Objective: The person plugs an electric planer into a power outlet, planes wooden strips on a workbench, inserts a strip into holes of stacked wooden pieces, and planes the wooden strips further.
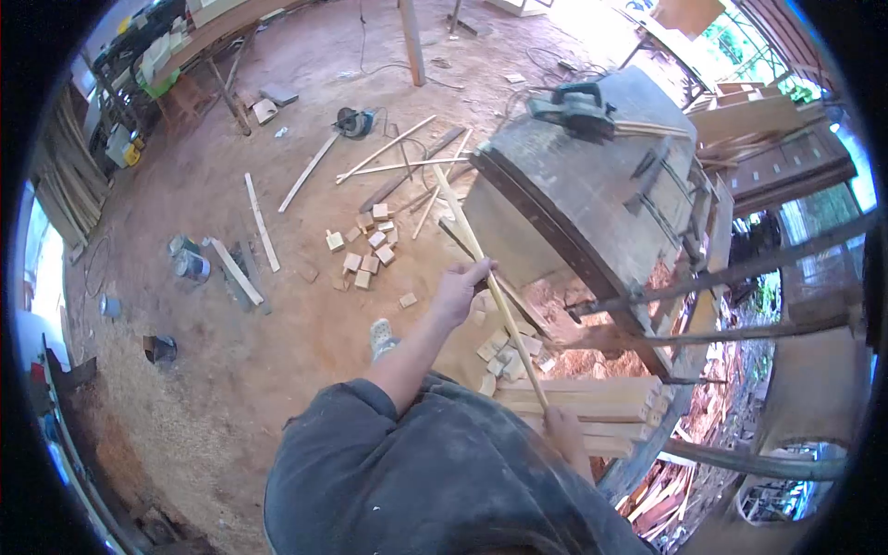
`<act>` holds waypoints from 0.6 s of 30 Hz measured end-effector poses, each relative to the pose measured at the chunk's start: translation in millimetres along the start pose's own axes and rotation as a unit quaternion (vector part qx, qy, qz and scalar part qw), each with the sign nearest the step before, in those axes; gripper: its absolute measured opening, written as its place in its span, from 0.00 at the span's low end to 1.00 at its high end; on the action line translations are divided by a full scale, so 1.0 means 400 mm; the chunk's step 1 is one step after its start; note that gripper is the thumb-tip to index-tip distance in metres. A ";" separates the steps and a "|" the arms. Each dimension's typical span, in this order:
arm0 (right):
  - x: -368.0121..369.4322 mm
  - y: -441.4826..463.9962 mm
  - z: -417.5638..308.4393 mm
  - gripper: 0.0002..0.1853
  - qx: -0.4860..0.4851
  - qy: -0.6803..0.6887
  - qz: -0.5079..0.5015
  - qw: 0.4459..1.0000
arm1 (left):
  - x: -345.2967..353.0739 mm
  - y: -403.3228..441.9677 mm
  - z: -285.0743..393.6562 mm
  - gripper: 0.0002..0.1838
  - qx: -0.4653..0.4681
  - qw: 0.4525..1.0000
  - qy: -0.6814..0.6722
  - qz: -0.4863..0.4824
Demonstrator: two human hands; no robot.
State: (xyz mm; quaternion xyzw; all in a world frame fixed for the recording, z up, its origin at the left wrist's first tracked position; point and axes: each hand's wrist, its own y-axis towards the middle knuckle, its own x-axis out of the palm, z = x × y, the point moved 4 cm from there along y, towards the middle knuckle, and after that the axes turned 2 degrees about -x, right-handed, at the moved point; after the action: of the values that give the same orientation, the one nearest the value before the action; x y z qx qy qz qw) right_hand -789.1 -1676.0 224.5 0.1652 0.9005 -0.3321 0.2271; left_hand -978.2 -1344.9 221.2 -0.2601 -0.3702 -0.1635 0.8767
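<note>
A long, thin pale wooden strip [514, 331] runs diagonally in front of my body, its far end near the workbench corner. My left hand [460, 289] is closed around its middle. Lower down, my right hand [562, 429] is closed on the strip near its near end, beside a stack of pale wooden beams [592, 398]. Several small wood blocks [368, 264] lie on the floor beyond my left hand, and more cut pieces [499, 351] lie beside the strip.
A workbench [555, 176] with a power tool [575, 111] on it stands at the right. Another power tool [353, 122], loose strips [261, 222], cables and cans [191, 263] lie on the floor. Dark bars [740, 273] cross the right side.
</note>
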 end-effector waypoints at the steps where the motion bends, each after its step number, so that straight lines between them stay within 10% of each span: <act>1: 0.012 0.040 -0.008 0.19 0.008 0.027 0.001 1.000 | -0.022 0.020 0.040 0.12 0.017 0.999 0.034 0.023; 10: 0.092 0.220 -0.385 0.17 -0.048 0.108 -0.008 0.993 | -0.075 0.220 0.413 0.17 0.034 0.968 0.249 0.008; 18: -0.027 0.474 -0.554 0.11 -0.088 0.349 0.296 0.885 | -0.063 0.447 0.355 0.22 -0.168 0.816 0.509 -0.215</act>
State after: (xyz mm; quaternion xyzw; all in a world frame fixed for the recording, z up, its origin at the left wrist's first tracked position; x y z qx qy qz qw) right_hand -761.1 -1390.9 280.6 0.5088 0.8563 -0.0892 -0.0007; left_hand -989.5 -1115.7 226.9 -0.1969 0.1157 -0.5170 0.8250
